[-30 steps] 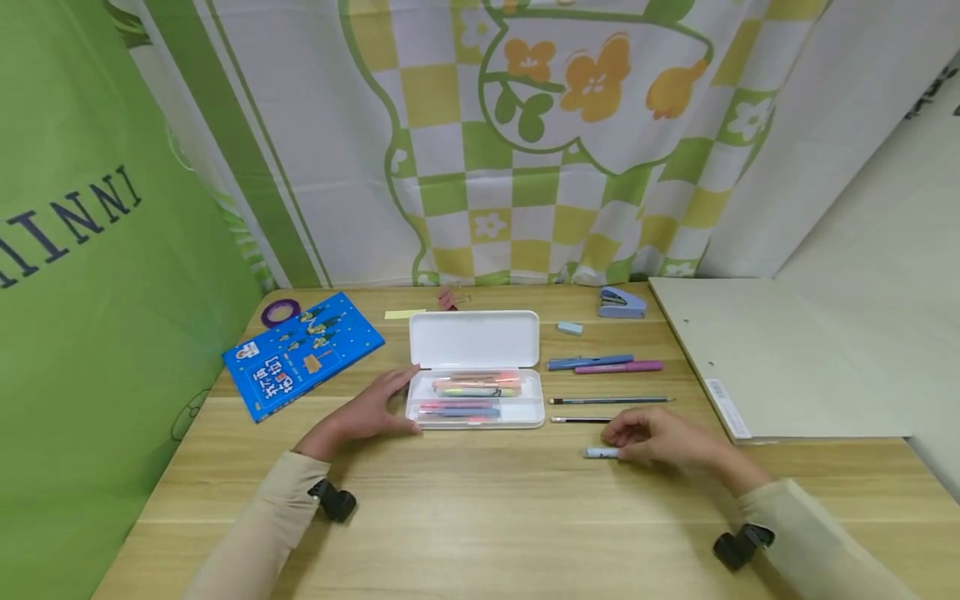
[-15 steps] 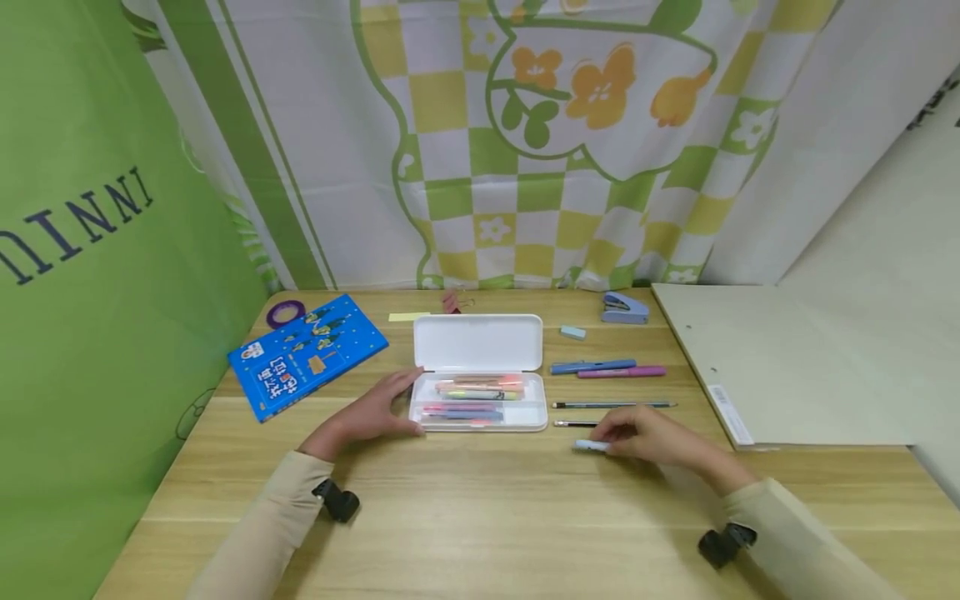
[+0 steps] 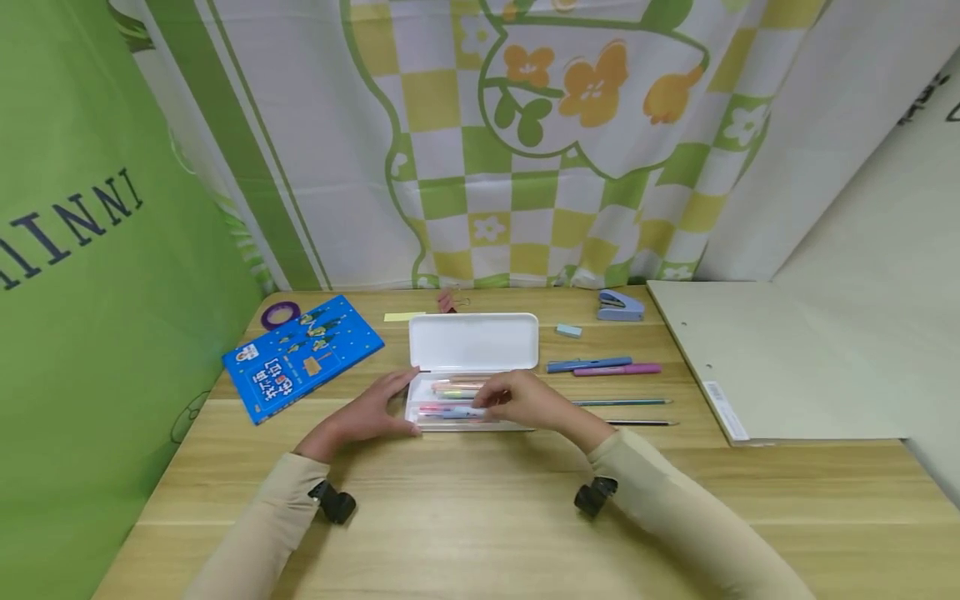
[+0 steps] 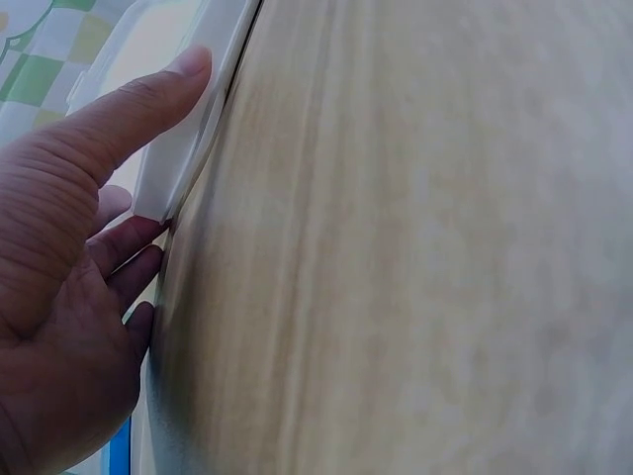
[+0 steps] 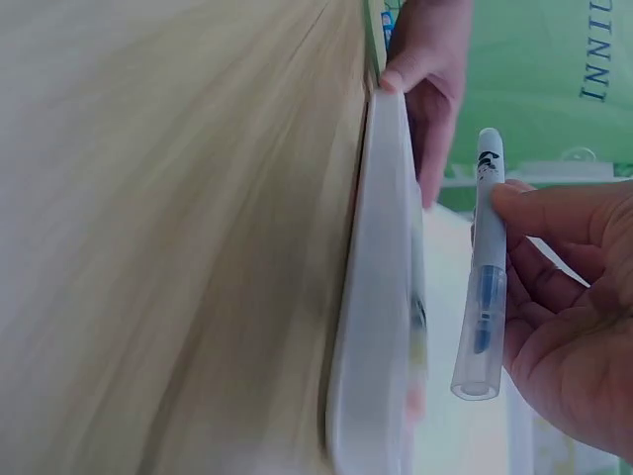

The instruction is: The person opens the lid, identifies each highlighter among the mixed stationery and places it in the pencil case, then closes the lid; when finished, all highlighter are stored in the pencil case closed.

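Observation:
A white pencil case (image 3: 474, 342) lies with its lid raised and several pens (image 3: 457, 386) inside. My left hand (image 3: 375, 408) holds its left end, thumb at the front edge and fingers around the end; the left wrist view shows the fingertips against the case corner. Over the case, my right hand (image 3: 521, 398) pinches a highlighter (image 5: 489, 223) between thumb and fingers. It has a white barrel, a clear cap and a blue tip. In the right wrist view the highlighter appears apart from the case wall. My right hand covers the case's right part in the head view.
Right of the case lie a blue pen (image 3: 589, 365), a magenta pen (image 3: 622, 369), two pencils (image 3: 630, 402), an eraser (image 3: 568, 331) and a stapler (image 3: 620, 306). A large board (image 3: 787, 358) is at far right. A blue book (image 3: 303, 358) and purple tape (image 3: 281, 315) are left.
My right hand has carried the highlighter leftward from beside the pencils to over the pencil case. The left hand has stayed at the case's left end.

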The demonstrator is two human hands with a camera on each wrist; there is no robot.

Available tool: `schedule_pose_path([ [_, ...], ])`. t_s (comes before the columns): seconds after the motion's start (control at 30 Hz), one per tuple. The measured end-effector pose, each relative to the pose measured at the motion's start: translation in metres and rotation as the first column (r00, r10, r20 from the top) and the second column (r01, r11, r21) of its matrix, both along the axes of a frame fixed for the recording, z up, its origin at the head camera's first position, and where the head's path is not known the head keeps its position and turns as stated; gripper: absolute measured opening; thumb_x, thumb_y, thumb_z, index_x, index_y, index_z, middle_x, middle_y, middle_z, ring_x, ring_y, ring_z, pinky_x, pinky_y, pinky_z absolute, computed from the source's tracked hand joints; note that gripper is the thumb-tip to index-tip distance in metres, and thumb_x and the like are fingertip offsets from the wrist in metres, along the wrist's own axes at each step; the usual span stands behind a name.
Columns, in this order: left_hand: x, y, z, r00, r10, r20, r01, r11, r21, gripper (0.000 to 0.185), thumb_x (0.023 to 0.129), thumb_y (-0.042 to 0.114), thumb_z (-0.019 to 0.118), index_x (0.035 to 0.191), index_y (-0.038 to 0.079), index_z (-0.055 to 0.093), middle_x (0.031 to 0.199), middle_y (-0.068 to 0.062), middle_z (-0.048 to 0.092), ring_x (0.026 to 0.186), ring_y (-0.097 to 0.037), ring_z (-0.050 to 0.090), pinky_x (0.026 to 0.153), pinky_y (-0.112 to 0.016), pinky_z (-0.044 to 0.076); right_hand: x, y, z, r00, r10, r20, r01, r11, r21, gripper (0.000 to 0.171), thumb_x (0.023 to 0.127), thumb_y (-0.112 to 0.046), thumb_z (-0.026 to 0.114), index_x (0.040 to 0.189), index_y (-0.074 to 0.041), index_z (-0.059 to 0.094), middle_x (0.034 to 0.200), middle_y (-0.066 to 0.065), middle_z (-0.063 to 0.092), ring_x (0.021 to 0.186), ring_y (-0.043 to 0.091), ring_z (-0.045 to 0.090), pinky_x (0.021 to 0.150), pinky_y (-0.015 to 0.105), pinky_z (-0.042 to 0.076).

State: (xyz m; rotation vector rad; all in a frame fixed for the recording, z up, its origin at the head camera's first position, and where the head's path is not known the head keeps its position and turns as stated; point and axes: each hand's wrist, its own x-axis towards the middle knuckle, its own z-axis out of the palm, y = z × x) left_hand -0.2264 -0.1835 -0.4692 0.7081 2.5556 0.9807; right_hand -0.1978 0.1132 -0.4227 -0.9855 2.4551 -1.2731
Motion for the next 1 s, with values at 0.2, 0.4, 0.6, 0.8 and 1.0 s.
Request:
schedule_pose_path([
  [0.2,0.000,0.001,0.001,1.000,-0.007,0.000,0.007,1.000,0.004,0.100,0.074,0.043,0.079,0.151,0.012,0.023,0.151,-0.015,0.026,0.138,-0.036,0.022,0.110,-0.056,0.022,-0.012,-0.037,-0.008,0.999,0.014,-0.045,-0.012,0.999,0.046,0.011,0.081,-0.001,0.070,0.091,-0.005,0.074,0.089,0.004,0.070,0.080,0.005,0.059,0.074,0.019,0.049],
  [0.4,0.000,0.000,0.000,1.000,-0.012,-0.011,0.012,1.000,0.015,0.099,0.074,0.042,0.079,0.151,0.011,0.023,0.151,-0.016,0.027,0.138,-0.036,0.022,0.110,-0.056,0.022,-0.016,-0.051,-0.014,0.995,0.022,-0.101,-0.013,0.996,0.087,0.010,0.080,0.000,0.071,0.088,-0.004,0.074,0.086,0.004,0.068,0.078,0.009,0.059,0.072,0.019,0.048],
  [0.6,0.000,-0.001,0.001,1.000,-0.009,-0.023,0.010,0.999,0.033,0.098,0.074,0.039,0.080,0.150,0.010,0.025,0.150,-0.015,0.029,0.138,-0.036,0.024,0.110,-0.055,0.022,-0.017,-0.058,-0.018,0.994,0.006,-0.106,0.005,0.994,0.106,0.008,0.078,0.000,0.072,0.085,-0.005,0.074,0.084,0.002,0.067,0.079,0.008,0.058,0.072,0.018,0.047],
  [0.8,0.001,0.000,0.001,1.000,-0.009,-0.014,0.010,1.000,0.028,0.098,0.075,0.041,0.079,0.151,0.011,0.024,0.151,-0.015,0.028,0.138,-0.036,0.023,0.110,-0.056,0.022,-0.016,-0.058,-0.019,0.995,-0.014,-0.100,0.025,0.993,0.114,0.007,0.079,-0.002,0.072,0.085,-0.006,0.073,0.086,0.001,0.067,0.082,0.009,0.059,0.075,0.020,0.047],
  [1.0,0.001,0.000,0.001,1.000,-0.001,-0.014,0.001,1.000,0.024,0.098,0.075,0.040,0.079,0.151,0.011,0.025,0.151,-0.016,0.028,0.138,-0.037,0.023,0.109,-0.057,0.022,-0.015,-0.038,-0.011,0.996,-0.085,-0.007,0.085,0.995,0.049,0.008,0.085,-0.004,0.068,0.092,-0.004,0.073,0.094,0.003,0.069,0.090,0.015,0.062,0.080,0.026,0.051],
])
